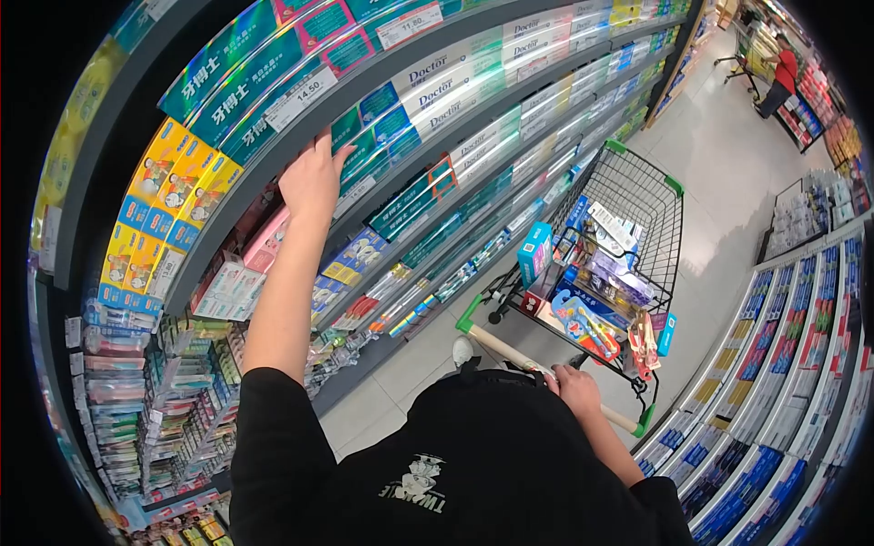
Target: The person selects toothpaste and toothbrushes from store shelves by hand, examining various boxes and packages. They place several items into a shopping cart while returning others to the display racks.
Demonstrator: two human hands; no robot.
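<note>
My left hand [312, 177] reaches into a shelf of toothpaste boxes on the left. Its thumb stands apart and a finger stretches up to the shelf edge; the other fingertips are partly hidden. Green toothpaste boxes [358, 164] lie just to its right, and no box shows in its grasp. My right hand [575, 389] is closed around the handle [510, 352] of a shopping cart [669, 246]. In the cart lie several packaged goods, among them a teal box [535, 250], a blue toothbrush pack [583, 318] and a red-and-clear pack [643, 344].
Price tags [300, 98] line the curved shelf edges. Yellow boxes [182, 182] and hanging toothbrush packs [114, 409] are at the left. Another shelf [765, 364] of boxes borders the aisle's right side. A person in red [783, 73] stands far back near another cart [742, 55].
</note>
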